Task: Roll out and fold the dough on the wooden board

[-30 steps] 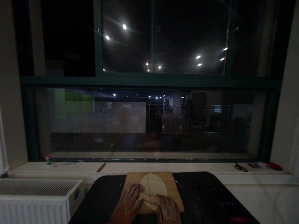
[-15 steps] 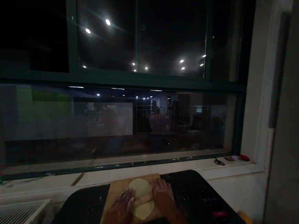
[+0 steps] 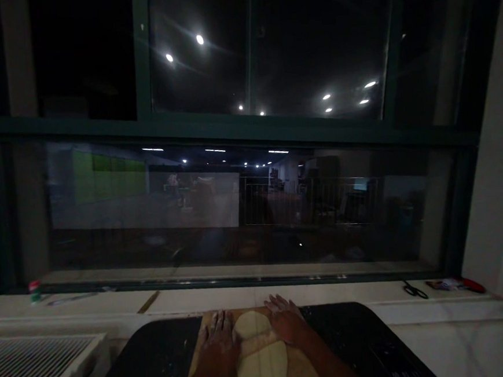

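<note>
A pale rolling pin (image 3: 255, 343) lies across a flattened sheet of dough (image 3: 263, 369) on a wooden board (image 3: 208, 319). My left hand (image 3: 220, 343) rests over the pin's left end, palm down, its fingers stretched forward and dusted with flour. Over the right end lies my right hand (image 3: 287, 319), fingers spread and reaching past the board's far edge. Both pin ends are hidden under the palms. The dough is longer than wide and shows on both sides of the pin.
The board sits on a black table (image 3: 160, 358). A dark phone-like device (image 3: 393, 360) lies at the right. On the windowsill are scissors (image 3: 414, 289), a red-and-dark packet (image 3: 455, 286) and a small red-capped container (image 3: 34, 291). A white radiator (image 3: 43, 367) stands at left.
My view has turned a little to the right. Both hands have moved forward with the rolling pin, and their fingers now stretch out further. More dough shows on the near side.
</note>
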{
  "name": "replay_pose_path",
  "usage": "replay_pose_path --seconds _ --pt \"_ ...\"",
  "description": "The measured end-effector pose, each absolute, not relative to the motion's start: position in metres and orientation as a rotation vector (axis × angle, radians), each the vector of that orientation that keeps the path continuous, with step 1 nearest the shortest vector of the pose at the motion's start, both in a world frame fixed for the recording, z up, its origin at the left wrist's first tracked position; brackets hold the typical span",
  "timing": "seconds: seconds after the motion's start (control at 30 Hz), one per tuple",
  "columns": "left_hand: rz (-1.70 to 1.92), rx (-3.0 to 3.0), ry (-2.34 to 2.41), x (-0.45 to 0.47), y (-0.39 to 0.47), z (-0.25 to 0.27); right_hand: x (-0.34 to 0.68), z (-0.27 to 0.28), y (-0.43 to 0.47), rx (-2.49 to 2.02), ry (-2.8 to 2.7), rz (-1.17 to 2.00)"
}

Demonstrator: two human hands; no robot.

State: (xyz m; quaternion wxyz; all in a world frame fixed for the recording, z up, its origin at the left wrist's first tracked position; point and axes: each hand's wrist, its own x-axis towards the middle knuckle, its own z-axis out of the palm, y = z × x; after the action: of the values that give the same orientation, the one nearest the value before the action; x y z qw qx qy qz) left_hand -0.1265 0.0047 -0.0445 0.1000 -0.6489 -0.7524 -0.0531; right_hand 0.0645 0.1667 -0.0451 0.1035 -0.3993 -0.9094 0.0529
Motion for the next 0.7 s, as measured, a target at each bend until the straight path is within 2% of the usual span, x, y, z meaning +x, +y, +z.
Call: replay_pose_path --seconds 0.17,0.43,0.7 --pt "-0.352 -1.903 -2.043 -0.12 -0.001 -0.062 0.081 -0.047 0.14 -1.217 -2.597 0.048" --pt "-0.448 -1.822 -1.812 -0.11 -0.014 -0.095 0.103 -0.057 0.085 -1.336 -2.441 -0.115" --pt "-0.562 -1.851 -1.541 -0.118 -0.051 -0.112 0.135 -0.101 0.053 -1.218 -2.338 -0.122"
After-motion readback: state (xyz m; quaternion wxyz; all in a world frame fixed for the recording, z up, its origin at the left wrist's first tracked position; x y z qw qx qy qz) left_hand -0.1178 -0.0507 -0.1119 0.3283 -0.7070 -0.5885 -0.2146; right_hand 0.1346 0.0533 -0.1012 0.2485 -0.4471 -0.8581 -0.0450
